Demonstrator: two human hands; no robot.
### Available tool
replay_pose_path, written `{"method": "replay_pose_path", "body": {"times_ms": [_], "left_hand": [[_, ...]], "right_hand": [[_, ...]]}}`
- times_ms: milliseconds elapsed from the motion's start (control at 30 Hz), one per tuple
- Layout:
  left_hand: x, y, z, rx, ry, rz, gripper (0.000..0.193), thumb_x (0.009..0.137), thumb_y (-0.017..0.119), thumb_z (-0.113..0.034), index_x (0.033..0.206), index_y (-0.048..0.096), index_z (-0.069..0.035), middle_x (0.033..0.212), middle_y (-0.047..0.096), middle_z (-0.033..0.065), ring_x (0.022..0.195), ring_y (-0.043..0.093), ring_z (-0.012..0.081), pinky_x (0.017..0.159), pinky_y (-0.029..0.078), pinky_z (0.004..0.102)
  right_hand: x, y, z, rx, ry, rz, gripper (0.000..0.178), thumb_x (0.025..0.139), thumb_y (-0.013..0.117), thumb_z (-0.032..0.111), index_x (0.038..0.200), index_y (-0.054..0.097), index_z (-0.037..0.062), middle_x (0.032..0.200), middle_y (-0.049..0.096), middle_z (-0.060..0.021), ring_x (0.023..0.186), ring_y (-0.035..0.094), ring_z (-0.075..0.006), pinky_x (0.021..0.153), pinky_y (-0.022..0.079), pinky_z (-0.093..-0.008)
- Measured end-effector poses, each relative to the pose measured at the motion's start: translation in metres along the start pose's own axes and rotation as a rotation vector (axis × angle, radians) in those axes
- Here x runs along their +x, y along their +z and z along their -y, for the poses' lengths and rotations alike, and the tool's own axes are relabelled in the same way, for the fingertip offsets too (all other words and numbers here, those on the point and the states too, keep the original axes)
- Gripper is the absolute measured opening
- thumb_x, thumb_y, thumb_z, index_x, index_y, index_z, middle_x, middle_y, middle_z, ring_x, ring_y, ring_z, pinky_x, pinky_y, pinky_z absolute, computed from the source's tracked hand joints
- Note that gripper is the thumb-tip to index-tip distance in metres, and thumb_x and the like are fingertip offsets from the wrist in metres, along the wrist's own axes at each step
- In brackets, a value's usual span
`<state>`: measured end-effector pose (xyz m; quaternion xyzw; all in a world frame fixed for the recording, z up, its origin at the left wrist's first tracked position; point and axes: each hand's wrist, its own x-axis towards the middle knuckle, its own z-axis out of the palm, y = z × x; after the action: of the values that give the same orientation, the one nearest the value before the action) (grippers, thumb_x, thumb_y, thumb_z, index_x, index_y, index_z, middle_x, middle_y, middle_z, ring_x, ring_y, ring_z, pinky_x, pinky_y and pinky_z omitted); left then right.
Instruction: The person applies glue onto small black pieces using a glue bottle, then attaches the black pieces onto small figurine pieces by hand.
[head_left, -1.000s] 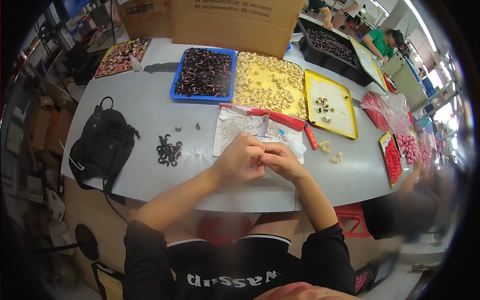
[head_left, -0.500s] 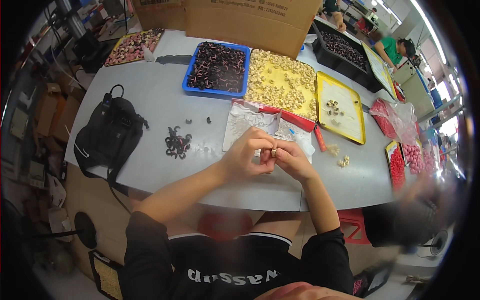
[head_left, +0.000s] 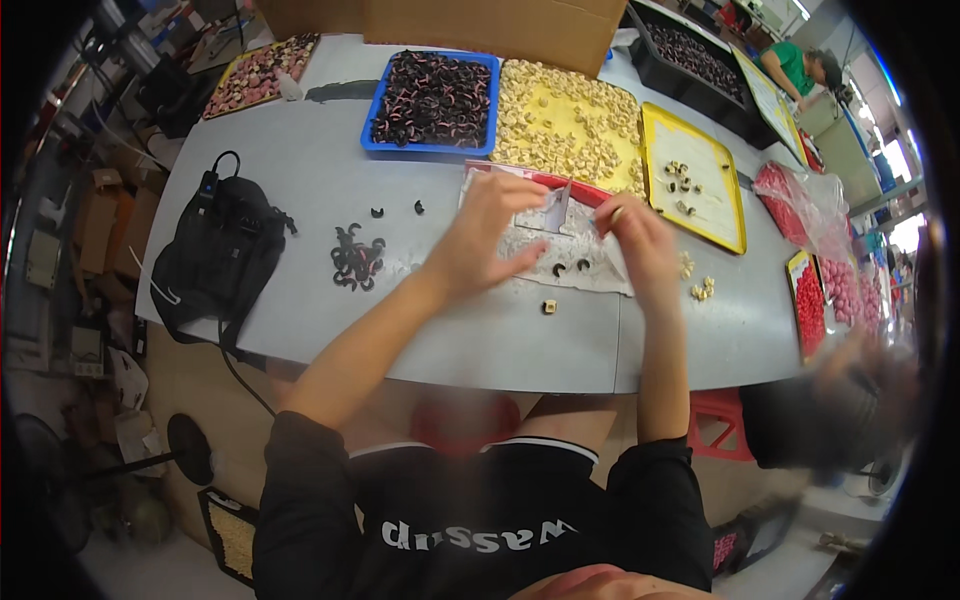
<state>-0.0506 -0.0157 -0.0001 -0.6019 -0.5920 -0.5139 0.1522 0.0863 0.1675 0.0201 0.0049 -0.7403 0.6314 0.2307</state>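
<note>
One right hand (head_left: 645, 243), grip unclear

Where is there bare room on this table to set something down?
Bare tabletop lies left, between the black bag and blue tray, and right, between the yellow-rimmed tray and red pieces. The middle is crowded: left hand and right hand over the red-edged card tray, blue tray and yellow tray behind.
</note>
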Motion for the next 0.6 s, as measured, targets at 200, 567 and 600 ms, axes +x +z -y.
{"method": "replay_pose_path", "body": {"times_ms": [200, 567, 600], "left_hand": [[-0.006, 0.004, 0.012, 0.012, -0.153, 0.281, 0.02, 0.075, 0.07, -0.006, 0.093, 0.062, -0.006, 0.098, 0.06, 0.0074, 0.097, 0.052, 0.0278, 0.088, 0.043, 0.0368], [-0.01, 0.013, 0.005, 0.036, -0.263, 0.427, 0.034, 0.073, 0.07, -0.003, 0.106, 0.063, -0.007, 0.088, 0.063, 0.0056, 0.087, 0.056, 0.0238, 0.079, 0.046, 0.034], [-0.011, 0.015, 0.004, 0.034, -0.237, 0.422, 0.033, 0.074, 0.07, -0.003, 0.106, 0.063, -0.007, 0.088, 0.064, 0.0054, 0.086, 0.055, 0.0238, 0.079, 0.045, 0.0339]], "right_hand": [[-0.02, -0.021, 0.059, -0.47, 0.041, -0.066, 0.016, 0.086, 0.061, 0.007, 0.1, 0.066, 0.0011, 0.085, 0.051, -0.005, 0.078, 0.049, -0.0124, 0.076, 0.038, -0.0234], [-0.104, 0.001, 0.002, -0.864, 0.06, -0.041, 0.022, 0.08, 0.069, 0.01, 0.099, 0.058, 0.0037, 0.086, 0.053, -0.0107, 0.082, 0.057, -0.0252, 0.071, 0.047, -0.0331], [-0.104, 0.0, -0.002, -0.883, 0.027, -0.033, 0.023, 0.08, 0.07, 0.011, 0.098, 0.058, 0.0036, 0.086, 0.054, -0.0107, 0.082, 0.057, -0.0251, 0.072, 0.047, -0.033]]}}
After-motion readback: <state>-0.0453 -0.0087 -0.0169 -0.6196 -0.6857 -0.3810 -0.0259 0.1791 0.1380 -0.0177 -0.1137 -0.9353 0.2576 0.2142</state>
